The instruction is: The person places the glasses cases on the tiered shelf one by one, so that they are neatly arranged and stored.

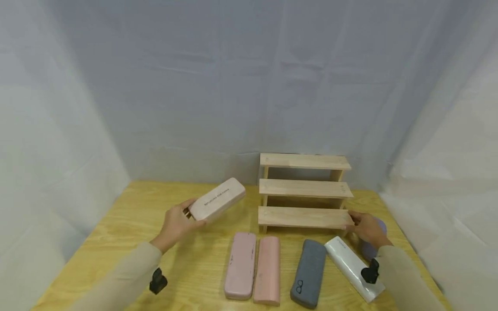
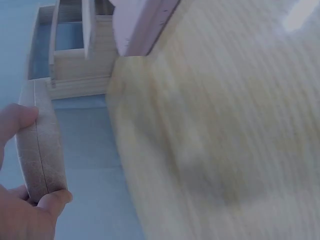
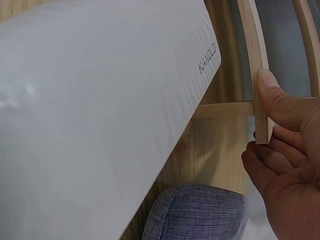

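My left hand (image 1: 177, 224) holds a pale pink glasses case (image 1: 218, 199) by its near end, tilted and raised over the table, with dark lettering on top. In the left wrist view, the thumb and fingers press on the case (image 2: 42, 145), whose long seam faces the camera. A three-tier wooden stand (image 1: 305, 188) stands at the back right. My right hand (image 1: 365, 229) grips the right end of its lowest board (image 1: 303, 217). Seen from the right wrist, the thumb lies on one face of the board (image 3: 257, 65) and curled fingers behind it.
In front of the stand lie a mauve case (image 1: 240, 265), a pink case (image 1: 267, 271), a grey-blue case (image 1: 309, 273) with a glasses emblem, and a shiny white case (image 1: 352, 265). A purple case (image 1: 382, 225) is partly hidden behind my right hand. White sheeting (image 1: 194, 108) encloses the table.
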The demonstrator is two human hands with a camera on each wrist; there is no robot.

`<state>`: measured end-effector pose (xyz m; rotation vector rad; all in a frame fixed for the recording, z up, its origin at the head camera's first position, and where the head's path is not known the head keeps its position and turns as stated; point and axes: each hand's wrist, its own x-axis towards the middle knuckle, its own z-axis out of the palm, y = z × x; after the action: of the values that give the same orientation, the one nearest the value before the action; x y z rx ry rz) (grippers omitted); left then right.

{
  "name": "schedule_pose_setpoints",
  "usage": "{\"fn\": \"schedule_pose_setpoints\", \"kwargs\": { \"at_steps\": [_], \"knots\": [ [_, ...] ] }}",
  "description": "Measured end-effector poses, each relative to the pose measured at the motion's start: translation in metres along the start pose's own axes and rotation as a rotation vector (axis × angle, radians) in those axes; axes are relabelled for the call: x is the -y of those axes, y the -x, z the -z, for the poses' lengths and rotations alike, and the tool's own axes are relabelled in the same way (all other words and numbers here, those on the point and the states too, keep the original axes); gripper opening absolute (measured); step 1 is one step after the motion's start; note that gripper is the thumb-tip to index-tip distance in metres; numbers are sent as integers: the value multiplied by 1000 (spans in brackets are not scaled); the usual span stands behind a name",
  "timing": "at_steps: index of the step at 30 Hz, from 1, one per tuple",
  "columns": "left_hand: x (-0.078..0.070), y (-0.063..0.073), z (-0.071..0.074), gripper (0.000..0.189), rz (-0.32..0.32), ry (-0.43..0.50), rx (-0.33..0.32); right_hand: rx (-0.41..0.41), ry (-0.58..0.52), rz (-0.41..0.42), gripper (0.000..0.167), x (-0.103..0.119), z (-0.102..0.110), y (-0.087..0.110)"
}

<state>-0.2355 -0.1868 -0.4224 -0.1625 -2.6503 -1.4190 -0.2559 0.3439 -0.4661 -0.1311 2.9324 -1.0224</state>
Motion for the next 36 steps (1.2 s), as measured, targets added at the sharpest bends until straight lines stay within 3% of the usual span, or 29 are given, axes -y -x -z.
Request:
{"fn": "schedule_pose_setpoints", "kwargs": {
  "at_steps": [10,17,26,36],
  "knots": [
    [-30,-19,9,75,-39,37,49,8,-35,-45,70,8,-1,1],
    [-50,-34,7,77,-66,62,82,2,-24,-21,70,8,-3,-2],
    [-83,-56,-9,82,-82,119,147,-2,-57,28,67,5,-3,-2],
    [-118,-82,-35,80,-143,62,154,-4,-89,18,65,6,-4,-1]
  ]
}}
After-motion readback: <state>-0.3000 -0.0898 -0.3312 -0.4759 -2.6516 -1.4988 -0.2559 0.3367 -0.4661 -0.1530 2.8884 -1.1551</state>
